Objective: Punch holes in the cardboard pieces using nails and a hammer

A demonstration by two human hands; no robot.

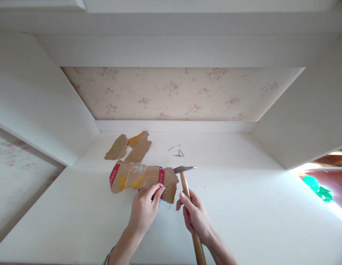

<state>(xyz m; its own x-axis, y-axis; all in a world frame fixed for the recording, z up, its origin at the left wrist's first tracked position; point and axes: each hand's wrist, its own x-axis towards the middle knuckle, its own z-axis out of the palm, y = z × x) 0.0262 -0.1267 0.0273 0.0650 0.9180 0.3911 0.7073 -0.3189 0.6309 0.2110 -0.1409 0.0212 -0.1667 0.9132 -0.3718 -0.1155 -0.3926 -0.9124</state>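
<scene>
A strip of brown cardboard with red bands, yellow patches, clear tape and many small punched holes lies on the white surface. Over its right part, my left hand is closed in a pinch at the fingertips; whatever sits between them is too small to make out. Something blue shows under the cardboard's edge. My right hand is wrapped round the wooden handle of a hammer. The metal head is at the top, just right of the cardboard's torn edge. Several loose nails lie beyond the hammer head.
Torn cardboard pieces, also full of holes, lie behind the strip at the left. White side panels and a low ledge enclose the white surface, with flowered wallpaper behind. A green object shows beyond the right edge.
</scene>
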